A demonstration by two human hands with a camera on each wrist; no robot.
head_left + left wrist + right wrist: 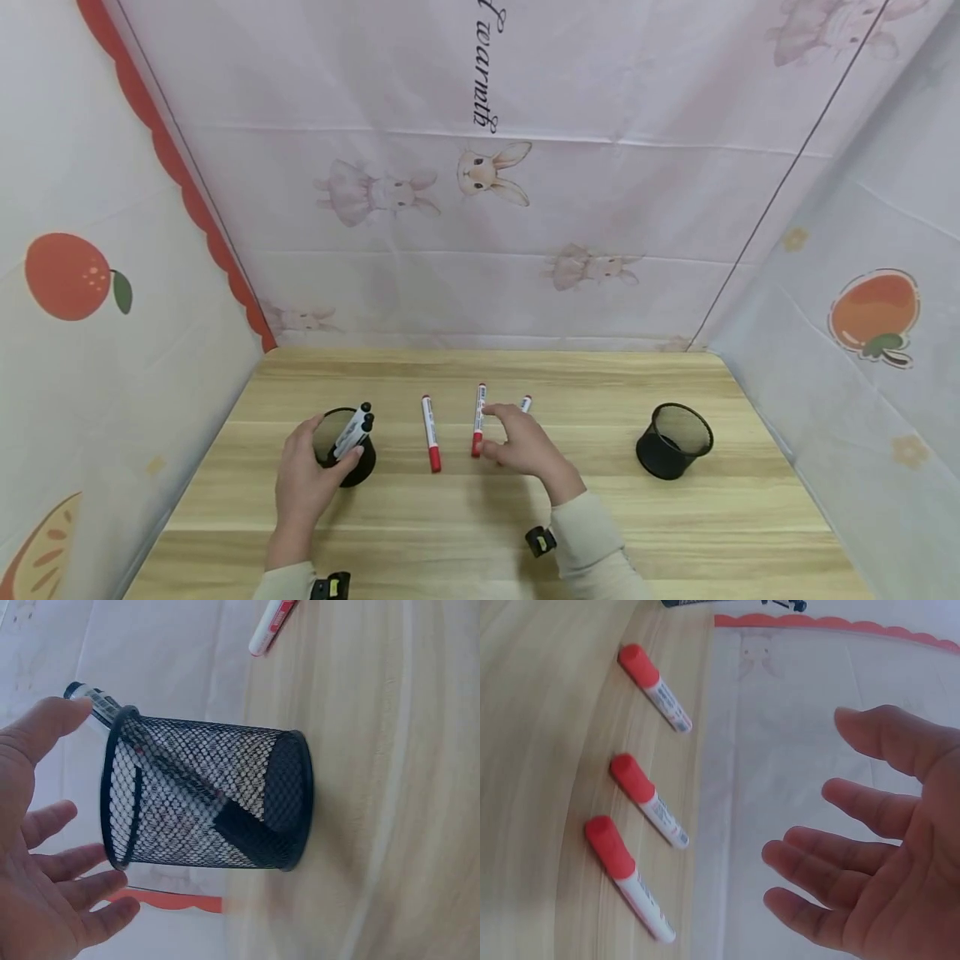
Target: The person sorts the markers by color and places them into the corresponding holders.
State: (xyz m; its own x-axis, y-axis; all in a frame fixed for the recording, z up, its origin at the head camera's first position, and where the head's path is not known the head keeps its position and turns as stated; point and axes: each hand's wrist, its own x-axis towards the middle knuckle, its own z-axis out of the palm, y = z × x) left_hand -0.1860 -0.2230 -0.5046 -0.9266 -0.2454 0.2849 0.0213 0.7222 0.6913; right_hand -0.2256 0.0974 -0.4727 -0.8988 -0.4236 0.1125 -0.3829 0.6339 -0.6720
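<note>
My left hand (303, 475) is at the left black mesh pen cup (358, 469), fingers loosely spread by its rim. In the left wrist view the thumb is against or just in front of a white marker end (101, 705) poking out of the cup; no finger curls round it. Black-tipped white markers (352, 431) lean in that cup. Over the middle of the table hovers my right hand (528, 446), fingers apart and holding nothing. Three red-capped white markers lie near it: a left one (431, 433), a middle one (478, 417) and a right one (630, 881), partly hidden in the head view.
A second black mesh cup (670, 454) stands on the right side of the wooden table (420, 533). Printed cloth walls (420, 292) rise at the back and both sides.
</note>
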